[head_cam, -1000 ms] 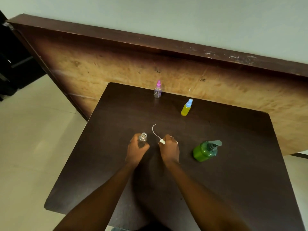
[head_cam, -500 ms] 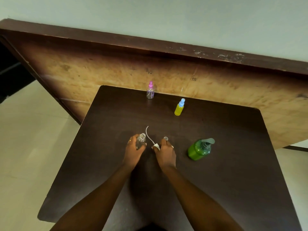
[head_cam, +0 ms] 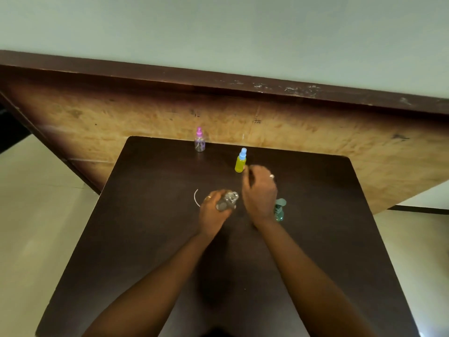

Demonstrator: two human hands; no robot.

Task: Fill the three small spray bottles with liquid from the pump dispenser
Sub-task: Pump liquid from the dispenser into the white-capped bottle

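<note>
My left hand (head_cam: 213, 210) grips a clear uncapped spray bottle (head_cam: 228, 201) just above the dark table (head_cam: 150, 239), its open neck tilted to the right. A thin white dip tube (head_cam: 195, 198) curves on the table just left of that hand. My right hand (head_cam: 260, 190) is blurred, with loosely curled fingers and nothing visible in them, close beside the yellow bottle with a blue cap (head_cam: 240, 161). The green pump dispenser (head_cam: 280, 210) is mostly hidden behind my right hand. A clear bottle with a pink cap (head_cam: 199, 141) stands at the far edge.
A large worn wooden board (head_cam: 315, 132) leans behind the table's far edge, under a pale wall. Light floor tiles (head_cam: 36, 215) lie on both sides of the table.
My right hand has let go of the white spray head and moved forward towards the yellow bottle, covering the dispenser. The left hand has tilted the clear bottle.
</note>
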